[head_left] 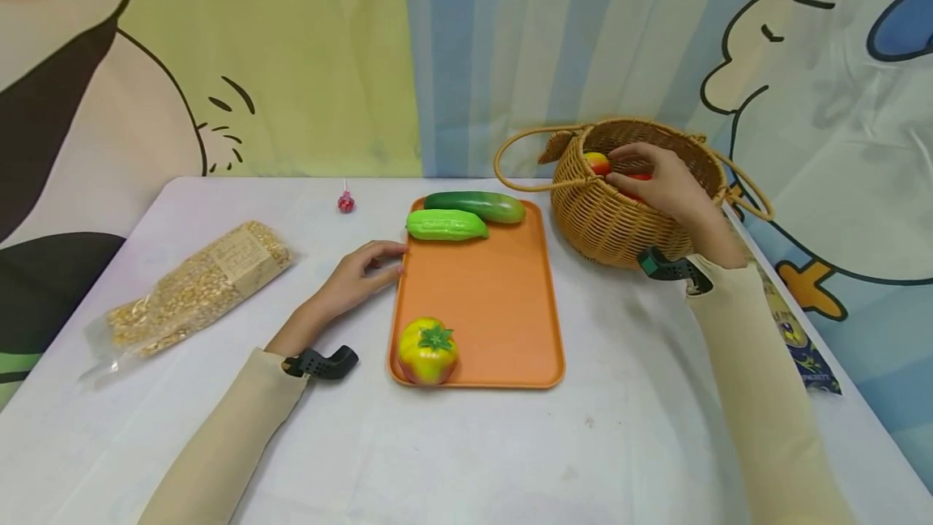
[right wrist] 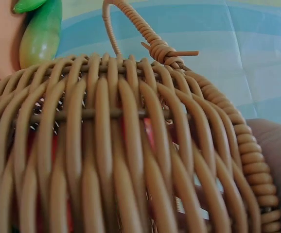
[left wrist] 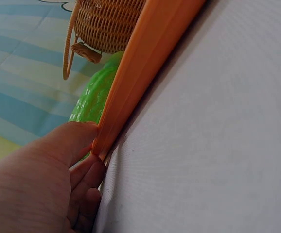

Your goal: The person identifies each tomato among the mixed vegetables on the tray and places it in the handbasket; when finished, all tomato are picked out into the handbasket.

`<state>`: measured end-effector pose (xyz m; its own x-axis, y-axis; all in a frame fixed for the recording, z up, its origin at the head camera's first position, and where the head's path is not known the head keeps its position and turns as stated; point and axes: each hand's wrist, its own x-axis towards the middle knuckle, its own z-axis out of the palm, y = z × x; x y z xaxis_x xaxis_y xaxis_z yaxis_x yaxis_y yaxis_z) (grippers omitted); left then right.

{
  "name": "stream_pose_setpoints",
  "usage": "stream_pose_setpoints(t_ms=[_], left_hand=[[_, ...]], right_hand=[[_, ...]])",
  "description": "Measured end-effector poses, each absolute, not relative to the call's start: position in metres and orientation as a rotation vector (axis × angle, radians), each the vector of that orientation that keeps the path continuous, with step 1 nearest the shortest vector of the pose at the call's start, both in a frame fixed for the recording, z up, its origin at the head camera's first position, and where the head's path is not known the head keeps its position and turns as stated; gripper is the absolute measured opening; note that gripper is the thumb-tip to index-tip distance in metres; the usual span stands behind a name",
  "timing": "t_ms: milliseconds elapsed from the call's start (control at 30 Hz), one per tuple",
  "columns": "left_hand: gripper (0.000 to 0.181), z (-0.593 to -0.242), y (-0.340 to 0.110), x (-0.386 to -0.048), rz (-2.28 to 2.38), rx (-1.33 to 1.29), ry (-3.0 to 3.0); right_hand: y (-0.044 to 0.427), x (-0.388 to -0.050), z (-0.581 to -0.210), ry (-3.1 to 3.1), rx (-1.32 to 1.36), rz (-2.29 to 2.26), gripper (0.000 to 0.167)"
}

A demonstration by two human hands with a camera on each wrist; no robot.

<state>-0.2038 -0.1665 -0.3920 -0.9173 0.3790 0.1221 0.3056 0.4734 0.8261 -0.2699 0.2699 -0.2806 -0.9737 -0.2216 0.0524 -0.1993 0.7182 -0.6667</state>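
My left hand [head_left: 357,274] pinches the left rim of an orange tray [head_left: 481,306], thumb on top and fingers below in the left wrist view. A dark green cucumber [head_left: 488,207] and a light green bumpy bitter melon [head_left: 445,224] lie at the tray's far end. A round yellow-and-red fruit with a green leafy top [head_left: 427,351] sits in its near left corner. My right hand [head_left: 666,178] reaches over the wicker basket [head_left: 612,225], fingertips around a red-and-yellow fruit [head_left: 597,163] at the rim. Another red thing [head_left: 639,177] shows under that hand. The basket's weave hides the fingers in the right wrist view.
A clear bag of corn kernels [head_left: 211,286] lies at the left. A small wrapped lollipop [head_left: 346,201] is near the back edge. One dark blue packet [head_left: 809,355] lies along the right edge, partly behind the right sleeve. The basket's handle [head_left: 521,140] sticks out toward the tray.
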Motion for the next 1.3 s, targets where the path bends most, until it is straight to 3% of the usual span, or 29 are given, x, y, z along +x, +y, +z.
stream_pose_setpoints(t_ms=[367, 667, 1067, 1300], left_hand=[[0.038, -0.391, -0.166, -0.203, 1.458, 0.608, 2.63], [0.037, -0.394, -0.166, -0.202, 1.464, 0.614, 2.64], [0.038, -0.392, -0.168, -0.203, 1.465, 0.609, 2.641], [0.038, -0.393, -0.168, -0.203, 1.448, 0.621, 2.647]], right_hand=[[0.266, -0.265, -0.284, 2.973, -0.403, -1.141, 0.048], [0.258, -0.256, -0.289, 3.07, -0.546, -1.282, 0.036], [0.234, -0.244, -0.296, 2.798, -1.029, -1.923, 0.028], [0.211, -0.238, -0.303, 2.636, -1.295, -2.016, 0.026]])
